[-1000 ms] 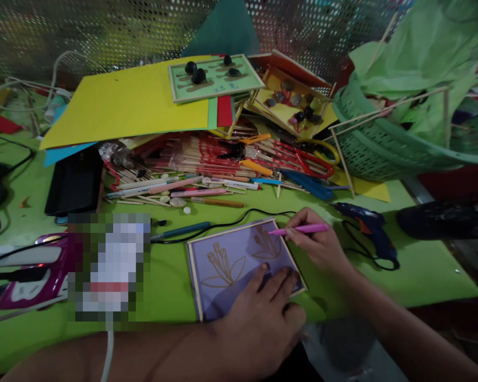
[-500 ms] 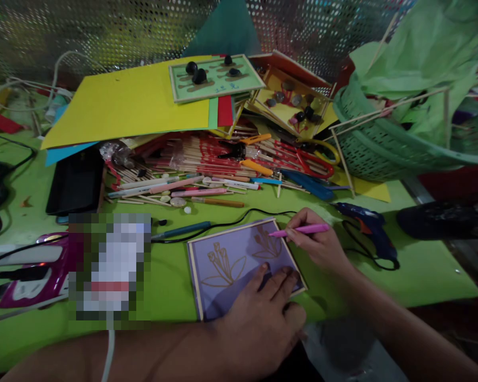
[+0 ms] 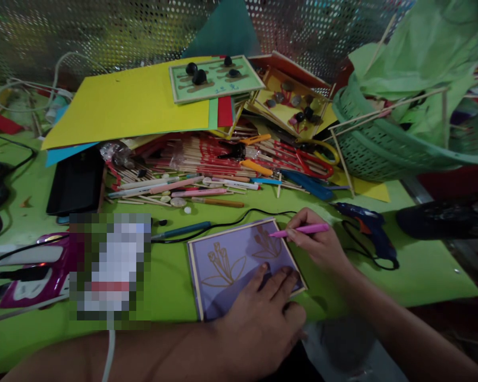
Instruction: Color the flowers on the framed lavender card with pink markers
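Observation:
A purple card [image 3: 239,265] edged with thin wooden sticks lies on the green table, bearing two flower drawings in brownish-gold lines. My left hand [image 3: 269,307] rests flat across its lower right part, fingers stretched out, and hides that corner in part. In my right hand [image 3: 316,239] is a pink pen [image 3: 302,230], pinched between thumb and fingers at the card's right edge. The pen's tip points left at the upper right flower drawing; whether it touches the card I cannot tell.
A blue glue gun [image 3: 368,228] lies to the right. Behind are pens [image 3: 175,185], bundled sticks [image 3: 207,154], red scissors [image 3: 314,164], yellow sheets [image 3: 135,101] and a green basket [image 3: 366,143]. At left are a black phone [image 3: 75,183] and a purple power strip [image 3: 35,270]; a blurred patch covers something nearby.

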`<move>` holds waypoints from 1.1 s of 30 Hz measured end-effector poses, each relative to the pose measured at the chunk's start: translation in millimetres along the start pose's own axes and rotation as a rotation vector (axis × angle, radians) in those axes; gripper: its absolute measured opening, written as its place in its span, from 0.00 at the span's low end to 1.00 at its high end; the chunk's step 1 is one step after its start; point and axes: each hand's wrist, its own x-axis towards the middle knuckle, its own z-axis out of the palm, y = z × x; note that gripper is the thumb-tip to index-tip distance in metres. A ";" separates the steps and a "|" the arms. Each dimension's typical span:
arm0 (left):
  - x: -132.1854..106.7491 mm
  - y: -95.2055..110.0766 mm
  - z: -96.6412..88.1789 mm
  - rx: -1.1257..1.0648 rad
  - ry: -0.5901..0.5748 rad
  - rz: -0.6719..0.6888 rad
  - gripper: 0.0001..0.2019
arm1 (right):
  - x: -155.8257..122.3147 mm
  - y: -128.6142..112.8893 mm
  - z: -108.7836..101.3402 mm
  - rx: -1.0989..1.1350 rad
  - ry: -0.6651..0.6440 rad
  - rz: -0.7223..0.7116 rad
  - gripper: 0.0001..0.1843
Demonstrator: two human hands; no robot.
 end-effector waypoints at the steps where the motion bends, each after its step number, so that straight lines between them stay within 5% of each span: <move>1: 0.2 -0.2 -0.2 0.001 -0.001 -0.001 0.14 | -0.3 0.1 -0.1 0.005 -0.008 0.003 0.06; 33: 0.0 0.9 1.2 -0.002 0.028 -0.002 0.14 | -0.8 0.8 0.8 -0.047 -0.018 -0.002 0.07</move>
